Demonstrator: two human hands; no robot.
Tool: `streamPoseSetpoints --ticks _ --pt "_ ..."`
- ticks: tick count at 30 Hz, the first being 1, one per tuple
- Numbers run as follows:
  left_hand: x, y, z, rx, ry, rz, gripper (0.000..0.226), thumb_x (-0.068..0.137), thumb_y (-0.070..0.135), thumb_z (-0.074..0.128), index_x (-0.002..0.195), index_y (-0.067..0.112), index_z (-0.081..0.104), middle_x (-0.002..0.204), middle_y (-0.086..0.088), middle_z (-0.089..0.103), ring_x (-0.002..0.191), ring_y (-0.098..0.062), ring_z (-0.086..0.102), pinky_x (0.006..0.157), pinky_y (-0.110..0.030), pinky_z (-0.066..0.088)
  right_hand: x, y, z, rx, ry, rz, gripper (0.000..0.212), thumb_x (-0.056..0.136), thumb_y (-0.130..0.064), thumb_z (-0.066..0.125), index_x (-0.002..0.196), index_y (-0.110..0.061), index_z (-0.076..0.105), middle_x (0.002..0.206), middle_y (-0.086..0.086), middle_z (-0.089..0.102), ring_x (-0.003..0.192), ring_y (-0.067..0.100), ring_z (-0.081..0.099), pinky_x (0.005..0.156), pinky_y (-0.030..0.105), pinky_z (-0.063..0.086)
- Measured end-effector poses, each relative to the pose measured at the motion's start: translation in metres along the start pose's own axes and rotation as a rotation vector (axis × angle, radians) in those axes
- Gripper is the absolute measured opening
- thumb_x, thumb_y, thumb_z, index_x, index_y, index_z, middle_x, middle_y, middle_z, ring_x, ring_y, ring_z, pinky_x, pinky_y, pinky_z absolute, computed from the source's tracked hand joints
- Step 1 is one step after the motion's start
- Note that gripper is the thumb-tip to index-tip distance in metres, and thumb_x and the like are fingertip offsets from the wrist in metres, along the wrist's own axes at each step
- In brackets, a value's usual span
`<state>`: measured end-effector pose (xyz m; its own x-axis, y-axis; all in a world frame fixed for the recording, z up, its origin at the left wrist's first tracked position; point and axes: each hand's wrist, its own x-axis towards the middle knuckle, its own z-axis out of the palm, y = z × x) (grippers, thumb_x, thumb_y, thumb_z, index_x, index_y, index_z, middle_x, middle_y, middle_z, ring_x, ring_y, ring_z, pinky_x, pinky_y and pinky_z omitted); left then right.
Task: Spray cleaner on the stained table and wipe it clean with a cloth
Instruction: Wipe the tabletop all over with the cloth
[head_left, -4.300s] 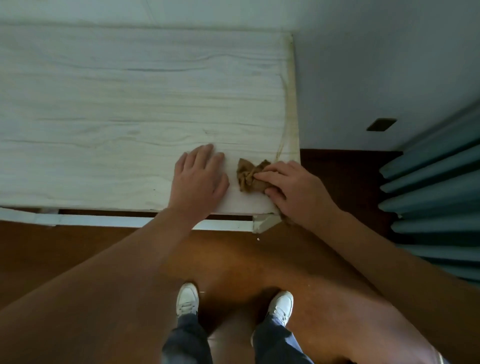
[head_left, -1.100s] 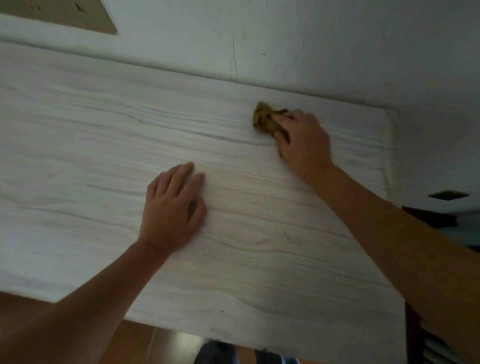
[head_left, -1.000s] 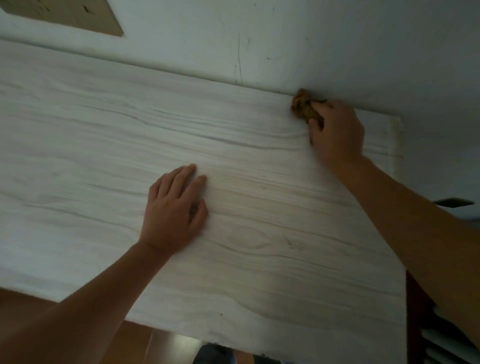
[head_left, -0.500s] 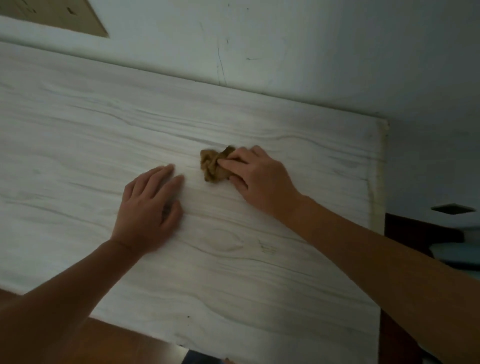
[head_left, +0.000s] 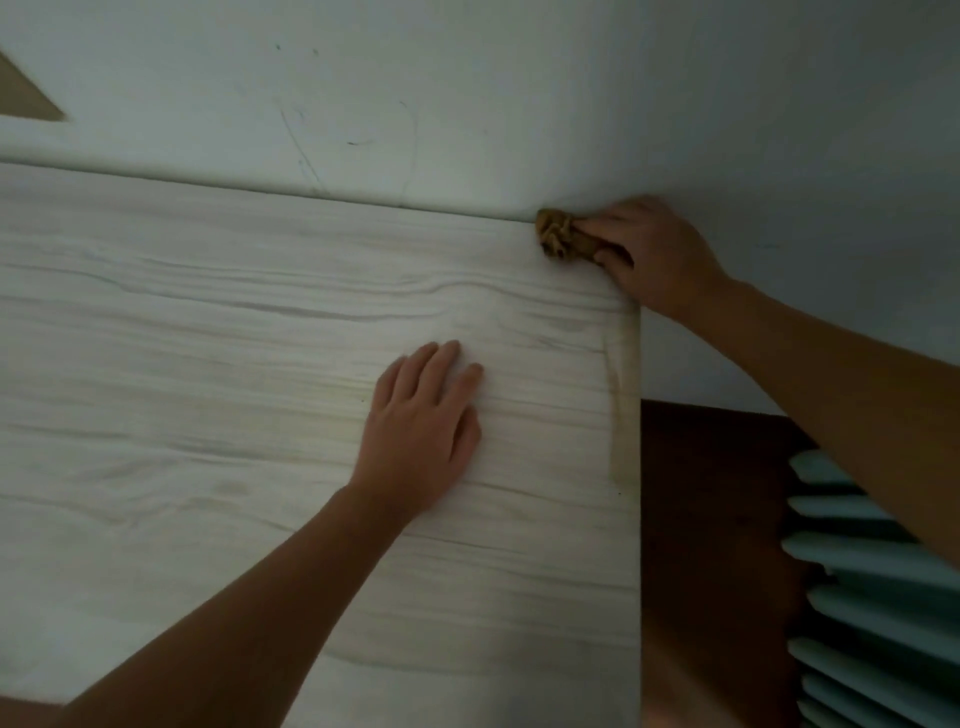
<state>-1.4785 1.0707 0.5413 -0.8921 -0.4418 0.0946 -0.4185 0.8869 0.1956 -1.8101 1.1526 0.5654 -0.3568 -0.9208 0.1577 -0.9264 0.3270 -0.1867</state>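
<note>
One brown cloth (head_left: 561, 239), crumpled, at the far right corner of the table (head_left: 208, 364), against the wall (head_left: 467, 104). Right hand (head_left: 649, 254) clenched around it. Left hand (head_left: 421, 436) flat, fingers spread, near the table's right edge.

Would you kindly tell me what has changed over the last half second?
The right hand swept the brown cloth from mid-table out to the far right corner by the wall. The left hand stayed flat on the table; the cloth stayed gripped.
</note>
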Motion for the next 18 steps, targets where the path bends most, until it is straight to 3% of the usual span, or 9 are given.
streamPoseSetpoints --ticks 5,11,14,18 --pt "-0.003 -0.002 0.002 -0.037 0.054 0.011 0.048 0.095 0.03 0.047 0.139 0.017 0.061 0.153 -0.012 0.05 0.145 -0.033 0.043 0.118 -0.049 0.034 -0.046 -0.023 0.009 0.139 0.114 0.149 0.04 0.092 -0.025 0.062 0.132 -0.023 0.064 0.123 0.0 0.065 0.106 0.028 0.054 0.083 0.036 0.048" --pt "-0.002 0.0 0.001 -0.037 0.049 0.003 0.048 0.095 0.029 0.047 0.139 0.016 0.061 0.153 -0.013 0.05 0.145 -0.032 0.042 0.118 -0.049 0.034 -0.123 -0.045 -0.005 0.222 -0.036 -0.131 0.041 0.093 -0.022 0.067 0.133 -0.021 0.063 0.125 -0.002 0.063 0.107 0.019 0.053 0.082 0.027 0.049" --pt "-0.002 0.001 0.0 -0.037 0.053 0.005 0.049 0.095 0.03 0.046 0.139 0.015 0.061 0.153 -0.013 0.05 0.145 -0.033 0.042 0.117 -0.048 0.034 -0.108 -0.028 -0.008 0.152 -0.064 -0.225 0.04 0.092 -0.021 0.067 0.132 -0.021 0.065 0.123 0.0 0.065 0.105 0.019 0.054 0.074 0.025 0.049" --pt "-0.001 0.0 0.0 -0.032 0.051 0.0 0.05 0.094 0.029 0.047 0.139 0.015 0.061 0.154 -0.013 0.05 0.145 -0.033 0.042 0.117 -0.048 0.034 -0.044 0.002 0.001 0.115 0.066 0.037 0.04 0.092 -0.02 0.064 0.131 -0.022 0.064 0.123 0.003 0.065 0.11 0.028 0.054 0.082 0.039 0.053"
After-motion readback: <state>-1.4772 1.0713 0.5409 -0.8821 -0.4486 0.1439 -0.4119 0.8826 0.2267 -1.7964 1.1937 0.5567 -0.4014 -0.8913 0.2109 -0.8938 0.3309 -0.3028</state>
